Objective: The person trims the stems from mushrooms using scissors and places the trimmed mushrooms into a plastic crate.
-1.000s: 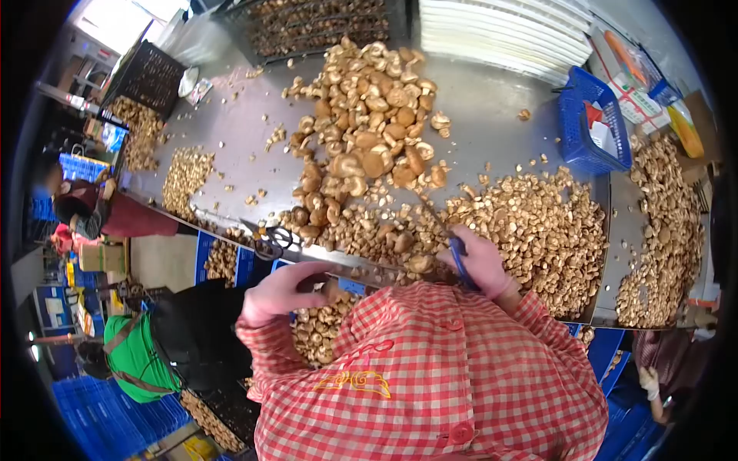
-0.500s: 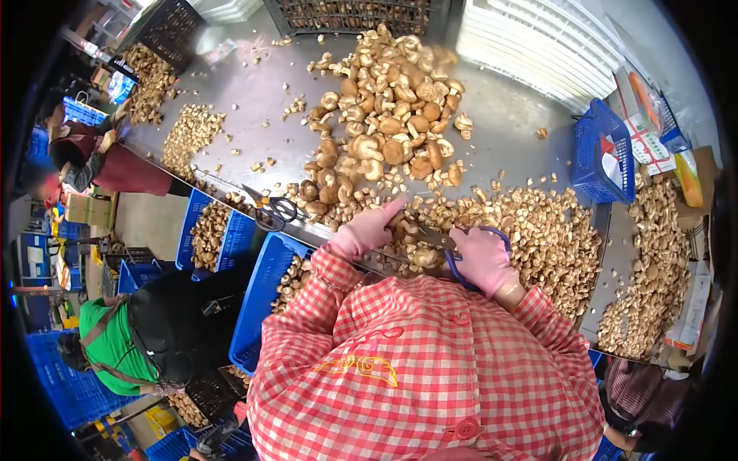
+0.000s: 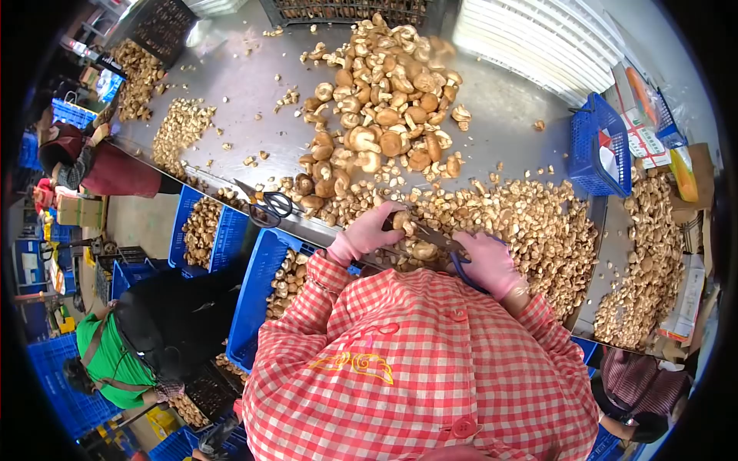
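Note:
My left hand [image 3: 369, 232], in a pink glove, pinches a brown-capped mushroom [image 3: 402, 222] at the table's near edge. My right hand [image 3: 490, 265], gloved in pink too, is closed round the blue handles of a pair of scissors [image 3: 437, 237]. Their blades point left, close to the held mushroom; whether they touch it I cannot tell. Whole mushrooms [image 3: 390, 115] are heaped beyond my hands. Small cut stems [image 3: 530, 230] spread thickly to the right of my right hand. Black-handled scissors [image 3: 270, 206] lie left of my left hand.
A blue bin [image 3: 247, 307] of mushrooms stands below the table edge on my left. A blue basket [image 3: 598, 146] stands at the right, near stacked white trays [image 3: 538, 46]. A dark crate [image 3: 350, 11] is at the back. A person in green [image 3: 115, 353] bends at lower left.
The view has shifted slightly. My left fingers have curled in, and the mushroom between them shows more clearly. My right hand has turned a little with the scissors, whose blades show more plainly.

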The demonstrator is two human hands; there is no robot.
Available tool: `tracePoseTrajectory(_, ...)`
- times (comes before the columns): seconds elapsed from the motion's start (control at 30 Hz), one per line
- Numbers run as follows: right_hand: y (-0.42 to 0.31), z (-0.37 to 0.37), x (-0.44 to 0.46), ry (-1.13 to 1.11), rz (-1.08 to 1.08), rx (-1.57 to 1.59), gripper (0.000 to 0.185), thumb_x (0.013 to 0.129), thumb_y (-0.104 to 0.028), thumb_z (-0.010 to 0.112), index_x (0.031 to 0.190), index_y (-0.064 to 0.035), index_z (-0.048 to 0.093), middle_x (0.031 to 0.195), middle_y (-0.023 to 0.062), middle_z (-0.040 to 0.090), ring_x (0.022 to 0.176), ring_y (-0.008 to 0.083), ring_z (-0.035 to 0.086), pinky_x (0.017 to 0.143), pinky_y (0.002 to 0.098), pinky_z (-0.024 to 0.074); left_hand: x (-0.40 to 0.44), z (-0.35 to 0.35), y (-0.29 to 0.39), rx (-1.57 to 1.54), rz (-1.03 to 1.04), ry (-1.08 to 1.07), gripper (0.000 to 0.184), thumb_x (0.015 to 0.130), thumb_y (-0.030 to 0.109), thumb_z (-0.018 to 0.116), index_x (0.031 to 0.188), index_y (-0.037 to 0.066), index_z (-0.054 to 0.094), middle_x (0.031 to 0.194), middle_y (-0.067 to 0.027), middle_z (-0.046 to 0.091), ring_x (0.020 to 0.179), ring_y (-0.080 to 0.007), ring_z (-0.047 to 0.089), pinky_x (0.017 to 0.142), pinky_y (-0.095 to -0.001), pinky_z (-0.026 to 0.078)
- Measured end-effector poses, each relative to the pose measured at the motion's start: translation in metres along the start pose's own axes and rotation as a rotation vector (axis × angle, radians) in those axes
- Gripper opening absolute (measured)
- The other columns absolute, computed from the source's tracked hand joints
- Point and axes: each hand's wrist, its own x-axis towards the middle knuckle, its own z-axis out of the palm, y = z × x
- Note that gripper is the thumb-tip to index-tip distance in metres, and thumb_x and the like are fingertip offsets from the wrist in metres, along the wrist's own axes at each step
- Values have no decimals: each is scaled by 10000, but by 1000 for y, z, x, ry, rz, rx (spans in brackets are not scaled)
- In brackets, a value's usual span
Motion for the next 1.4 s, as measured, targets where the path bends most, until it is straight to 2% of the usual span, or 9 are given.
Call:
tracePoseTrajectory(0.23,12,2,-5,-3,25,131,477,748,-442,748,1133,-202,601,849,158,624,797,345,643,714,421,524,2,-8,6,-488,-290,-100,519,846,183,703,1286,5,493,1072,-62,597,985,-132,569,844,-286,493)
tracePoseTrajectory(0.4,13,6,-5,98,-27,273,534,752,-462,748,1179,-178,600,924,136,655,834,317,655,732,391,522,7,3,-7,-1175,-260,208,373,870,72,595,1213,-27,489,1176,-143,595,1071,-264,604,909,-337,514)
tracePoseTrajectory(0.57,2,19,4,148,-120,378,624,730,-388,800,1248,-119,577,1034,148,671,863,269,682,759,344,534,18,20,42,-404,-6,473,542,715,-212,588,1214,-18,508,1125,-128,597,1016,-226,618,827,-310,532)
tracePoseTrajectory(0.7,-4,33,11,119,-97,454,602,768,-453,750,1229,-110,570,949,134,672,822,308,664,719,379,513,15,46,19,120,-100,677,513,747,-7,737,1193,6,483,1001,-85,591,914,-184,594,792,-291,497)
tracePoseTrajectory(0.87,-9,30,12,77,-52,511,581,786,-424,747,1225,-94,558,906,132,668,813,305,666,697,362,515,15,42,46,137,-62,741,419,715,104,781,1076,17,587,954,-150,630,891,-305,628,787,-357,502)
tracePoseTrajectory(1.0,-10,24,10,64,75,584,661,762,-471,756,1247,-73,548,977,157,669,879,300,670,773,348,524,11,34,48,210,-69,545,397,785,166,749,1104,13,568,975,-126,626,874,-277,645,772,-361,522)
tracePoseTrajectory(1.03,-11,20,10,67,74,583,661,762,-471,756,1247,-73,548,977,157,669,879,300,670,773,348,524,12,36,45,211,-66,547,397,785,166,749,1104,13,568,975,-126,626,874,-277,645,772,-361,522)
tracePoseTrajectory(1.13,-11,12,11,110,57,558,726,733,-496,770,1283,-84,536,1109,176,640,975,303,653,839,356,514,9,30,44,-1314,-217,384,379,914,117,577,1244,-16,447,1088,-93,589,922,-204,632,819,-325,539)
tracePoseTrajectory(1.4,-17,2,12,74,-63,429,759,702,-479,784,1323,-127,526,1230,181,584,1045,338,616,878,387,501,-12,21,34,-904,-88,426,454,856,98,675,1238,-29,465,1091,-79,594,965,-148,582,867,-292,488)
